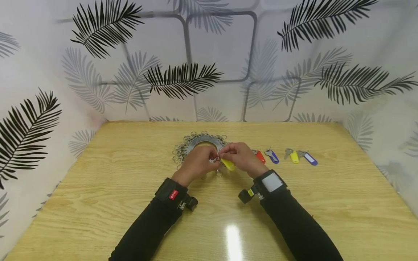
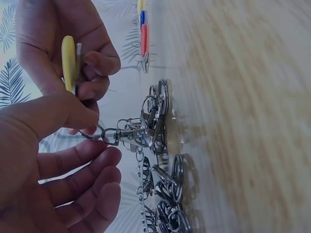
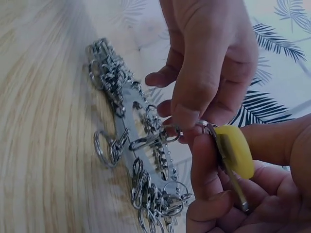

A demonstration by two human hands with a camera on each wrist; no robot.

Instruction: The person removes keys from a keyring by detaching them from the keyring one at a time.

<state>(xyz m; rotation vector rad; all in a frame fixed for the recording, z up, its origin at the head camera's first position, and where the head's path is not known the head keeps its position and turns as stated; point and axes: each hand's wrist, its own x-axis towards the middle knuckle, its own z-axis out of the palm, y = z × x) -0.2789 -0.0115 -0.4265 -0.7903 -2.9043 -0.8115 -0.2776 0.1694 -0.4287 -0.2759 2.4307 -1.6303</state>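
Note:
Over the right front of a round metal plate [image 1: 189,145] fringed with clasps and split rings, both hands meet. My right hand [image 1: 243,157] holds a yellow key tag [image 3: 239,151] with a key [image 3: 234,187] hanging beside it. Thumb and forefinger of my left hand [image 1: 199,163] pinch a small key ring [image 2: 92,135] at the tag's end; the fingertips hide part of it. This ring meets the ring of a swivel clasp [image 2: 127,136] on the plate. The left hand's other fingers are loosely bent below the clasp.
To the right lie a red tag [image 1: 260,156], a blue tag [image 1: 274,157] with keys, another yellow tag [image 1: 294,157] and another blue tag [image 1: 310,158]. The wooden table [image 1: 114,188] ends at a leaf-patterned backdrop [image 1: 222,101].

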